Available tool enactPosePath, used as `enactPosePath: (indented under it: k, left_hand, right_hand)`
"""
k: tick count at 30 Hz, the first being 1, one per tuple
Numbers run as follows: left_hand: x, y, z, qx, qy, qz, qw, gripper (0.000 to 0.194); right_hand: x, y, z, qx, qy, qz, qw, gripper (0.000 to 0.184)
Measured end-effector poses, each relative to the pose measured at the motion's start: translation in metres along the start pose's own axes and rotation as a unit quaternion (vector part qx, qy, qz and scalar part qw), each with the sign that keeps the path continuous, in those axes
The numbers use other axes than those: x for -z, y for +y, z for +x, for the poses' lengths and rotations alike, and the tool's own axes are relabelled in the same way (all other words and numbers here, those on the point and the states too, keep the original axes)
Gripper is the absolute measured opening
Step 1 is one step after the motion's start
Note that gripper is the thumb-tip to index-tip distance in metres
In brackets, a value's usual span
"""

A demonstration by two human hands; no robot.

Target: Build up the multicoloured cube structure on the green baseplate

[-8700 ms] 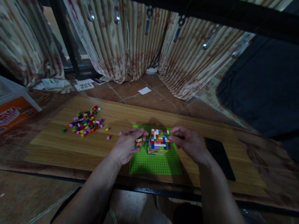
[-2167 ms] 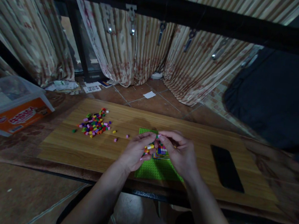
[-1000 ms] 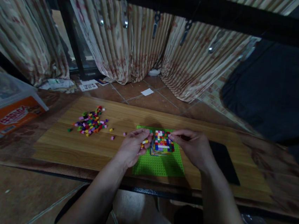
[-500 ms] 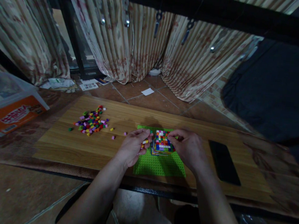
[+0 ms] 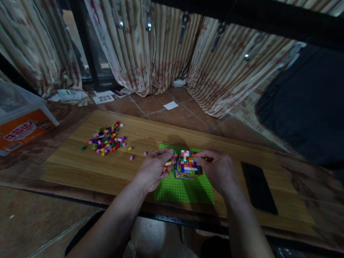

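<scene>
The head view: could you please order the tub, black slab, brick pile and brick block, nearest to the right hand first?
1. Brick block, just left.
2. Black slab, right side.
3. Brick pile, far left.
4. Tub, leftmost.

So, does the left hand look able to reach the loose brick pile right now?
Probably yes: just a few stray bricks lie between the left hand and the pile, though its held bricks may hamper grasping.

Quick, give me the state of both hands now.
Left hand: partly closed, cupping several small bricks.
Right hand: fingertips pinched at the top of the brick block; whether they hold a brick cannot be told.
</scene>
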State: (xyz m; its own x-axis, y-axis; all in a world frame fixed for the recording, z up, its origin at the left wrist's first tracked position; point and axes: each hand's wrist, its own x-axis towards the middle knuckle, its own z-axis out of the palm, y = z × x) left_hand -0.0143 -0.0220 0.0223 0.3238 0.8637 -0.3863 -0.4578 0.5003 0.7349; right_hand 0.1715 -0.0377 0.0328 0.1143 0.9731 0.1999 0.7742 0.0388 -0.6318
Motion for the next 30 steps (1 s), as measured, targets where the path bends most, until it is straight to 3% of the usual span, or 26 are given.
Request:
enactPosePath:
  k: [7, 13, 17, 20, 25, 30]
  left_hand:
    - [0.0, 0.0, 0.0, 0.004, -0.002, -0.009, 1.0, 0.017]
    - [0.0, -0.001, -0.001, 0.012, -0.006, 0.001, 1.0, 0.014]
    - [-0.001, -0.001, -0.001, 0.019, -0.014, 0.003, 1.0, 0.014]
    - [-0.002, -0.002, -0.001, 0.021, -0.024, 0.006, 0.999, 0.017]
    - [-0.001, -0.003, 0.0, 0.028, -0.053, 0.009, 0.998, 0.025]
    - [0.0, -0.004, 0.0, 0.029, -0.05, 0.014, 0.998, 0.022]
  right_hand:
    - [0.0, -0.002, 0.002, -0.068, -0.001, 0.064, 0.996, 0.008]
    - [0.004, 0.005, 0.005, -0.08, -0.023, 0.17, 0.982, 0.011]
    - [0.012, 0.011, 0.007, -0.079, 0.05, 0.244, 0.965, 0.017]
    - [0.018, 0.006, 0.006, -0.068, 0.09, 0.251, 0.961, 0.013]
    - [0.014, -0.006, 0.002, -0.029, 0.03, 0.254, 0.966, 0.014]
    - [0.003, 0.006, 0.005, -0.042, 0.058, 0.176, 0.982, 0.018]
